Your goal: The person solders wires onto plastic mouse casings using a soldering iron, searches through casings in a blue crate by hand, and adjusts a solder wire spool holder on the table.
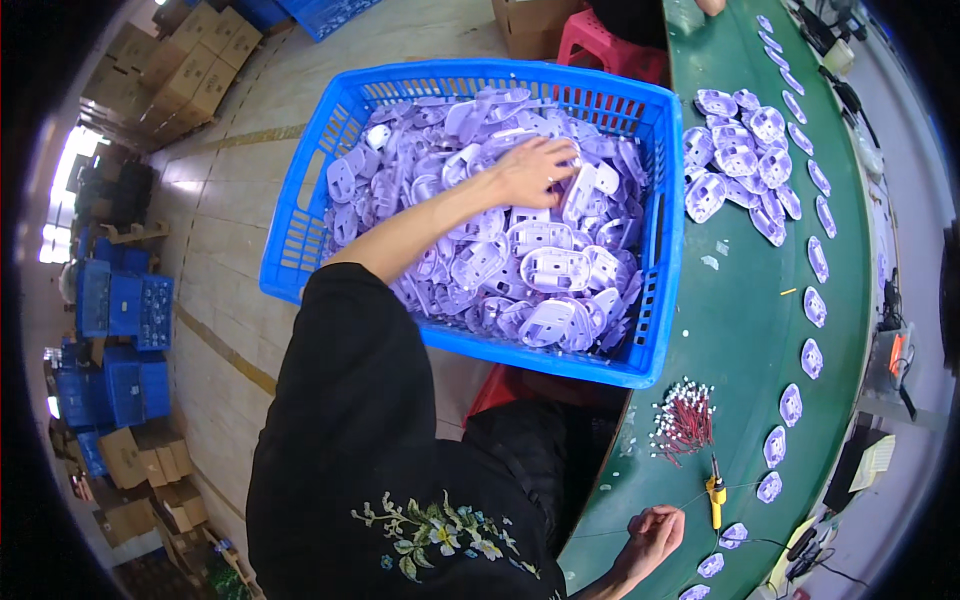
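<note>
My left hand (540,172) reaches across into a blue plastic basket (470,352) heaped with pale purple plastic shells (555,268). Its fingers are bent round the edge of one tilted purple shell (580,196), palm down on the pile. At the near edge of the green table, my right hand (655,532) is closed with curled fingers. A thin wire (694,502) runs through it, toward a yellow-handled soldering iron (716,500) just to the right. Beyond that hand lies a bunch of short red-and-black leads with white connectors (685,418).
Purple shells (815,306) form a long curved row down the green table (720,330). More shells (735,150) are piled at its far end. Pink stools (610,42) stand by the basket. Cartons (190,75) and blue crates (110,300) line the left. Another person's hand (711,6) shows at the top.
</note>
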`<state>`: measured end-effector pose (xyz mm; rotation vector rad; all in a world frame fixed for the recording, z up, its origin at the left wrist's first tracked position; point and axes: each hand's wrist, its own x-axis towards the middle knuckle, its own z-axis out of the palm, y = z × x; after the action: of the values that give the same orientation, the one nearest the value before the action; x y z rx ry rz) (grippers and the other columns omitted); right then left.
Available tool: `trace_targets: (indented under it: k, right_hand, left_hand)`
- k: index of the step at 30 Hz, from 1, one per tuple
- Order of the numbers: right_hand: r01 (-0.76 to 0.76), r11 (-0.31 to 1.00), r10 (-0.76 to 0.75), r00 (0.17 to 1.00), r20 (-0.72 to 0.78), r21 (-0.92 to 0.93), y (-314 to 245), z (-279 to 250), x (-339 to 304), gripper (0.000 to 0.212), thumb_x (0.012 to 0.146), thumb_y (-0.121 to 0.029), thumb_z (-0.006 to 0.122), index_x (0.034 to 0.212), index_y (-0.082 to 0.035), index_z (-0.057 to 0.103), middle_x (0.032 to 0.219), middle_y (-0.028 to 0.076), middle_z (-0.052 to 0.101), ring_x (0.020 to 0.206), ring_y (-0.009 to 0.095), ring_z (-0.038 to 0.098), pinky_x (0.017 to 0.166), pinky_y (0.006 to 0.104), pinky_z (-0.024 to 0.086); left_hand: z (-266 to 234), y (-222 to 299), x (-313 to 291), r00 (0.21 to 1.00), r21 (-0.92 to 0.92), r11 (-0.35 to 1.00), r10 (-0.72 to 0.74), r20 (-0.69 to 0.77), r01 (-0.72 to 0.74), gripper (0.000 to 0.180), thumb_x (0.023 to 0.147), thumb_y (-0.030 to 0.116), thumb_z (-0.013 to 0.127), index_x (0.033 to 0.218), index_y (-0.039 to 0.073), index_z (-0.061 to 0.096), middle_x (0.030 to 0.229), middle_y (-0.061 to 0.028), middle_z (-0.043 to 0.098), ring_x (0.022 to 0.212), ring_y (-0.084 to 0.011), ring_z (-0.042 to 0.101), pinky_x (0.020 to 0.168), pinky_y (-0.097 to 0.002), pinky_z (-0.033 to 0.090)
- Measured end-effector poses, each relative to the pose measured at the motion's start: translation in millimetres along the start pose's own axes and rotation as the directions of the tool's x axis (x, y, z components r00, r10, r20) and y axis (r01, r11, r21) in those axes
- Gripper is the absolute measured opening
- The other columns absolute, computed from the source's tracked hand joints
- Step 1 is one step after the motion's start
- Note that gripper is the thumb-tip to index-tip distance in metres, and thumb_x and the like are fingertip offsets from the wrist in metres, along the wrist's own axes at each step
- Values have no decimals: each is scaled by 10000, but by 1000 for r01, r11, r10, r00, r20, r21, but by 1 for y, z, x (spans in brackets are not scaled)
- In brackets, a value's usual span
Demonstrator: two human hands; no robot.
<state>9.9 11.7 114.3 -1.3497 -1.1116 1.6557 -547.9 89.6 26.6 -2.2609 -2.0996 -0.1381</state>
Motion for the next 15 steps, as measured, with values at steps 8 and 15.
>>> trace_targets:
  k: [8, 15]
  right_hand:
    - [26, 998, -23, 999, 42, -53, -5, 0, 11, 320, 1010, -305, 469, 829, -43, 497, 606, -14, 389, 511, 49, 320, 469, 198, 232]
    - [7, 999, -3, 997, 79, -47, -5, 2, 15, 305, 1007, -304, 477, 840, -50, 487, 622, -19, 383, 518, 42, 328, 468, 194, 230]
  left_hand:
    - [-23, -49, -110, 975, 33, 989, -135, -176, 143, 498, 758, 226, 631, 1228, 71, 582, 1325, -203, 480, 1297, -364, 404, 1050, -481, 377]
    - [-30, -74, -179, 942, -116, 949, -307, -135, 293, 441, 827, 280, 622, 1219, 82, 592, 1289, -219, 511, 1271, -380, 433, 1060, -469, 368]
